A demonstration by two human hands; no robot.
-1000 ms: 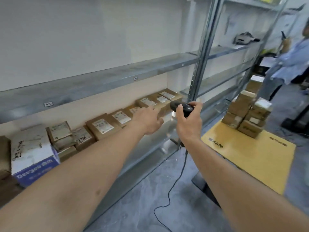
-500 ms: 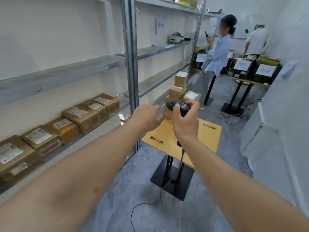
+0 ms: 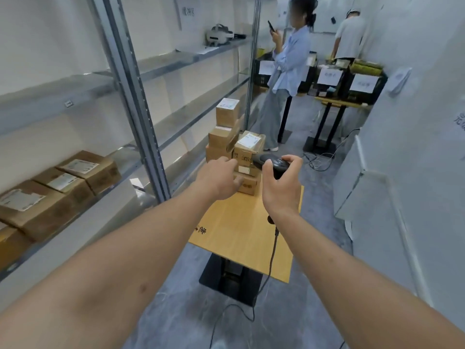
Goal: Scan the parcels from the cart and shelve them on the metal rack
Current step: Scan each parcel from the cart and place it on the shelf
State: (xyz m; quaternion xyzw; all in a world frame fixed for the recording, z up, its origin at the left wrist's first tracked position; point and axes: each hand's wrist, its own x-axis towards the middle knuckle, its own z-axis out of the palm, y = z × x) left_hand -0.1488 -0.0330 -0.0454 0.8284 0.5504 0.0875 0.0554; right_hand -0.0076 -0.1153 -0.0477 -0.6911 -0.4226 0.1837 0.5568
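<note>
A stack of brown cardboard parcels (image 3: 247,147) with white labels stands at the far end of a yellow-topped cart (image 3: 241,233). My right hand (image 3: 280,187) grips a black corded scanner (image 3: 273,163) just right of the stack. Stretched toward the lower parcels, my left hand (image 3: 219,178) holds nothing, its fingers loosely bent close to the boxes. The metal rack (image 3: 136,96) runs along the left wall. Several labelled parcels (image 3: 63,182) lie in a row on its lower shelf.
Two people stand at the far end by tables (image 3: 334,104) with black crates bearing paper signs. A white headset (image 3: 219,35) lies on an upper shelf. The scanner cable (image 3: 271,263) trails over the cart edge to the grey floor. White cabinets (image 3: 377,197) line the right wall.
My view has swung right from the shelved parcels to the cart. Both hands moved with it toward the parcel stack; the right still grips the scanner.
</note>
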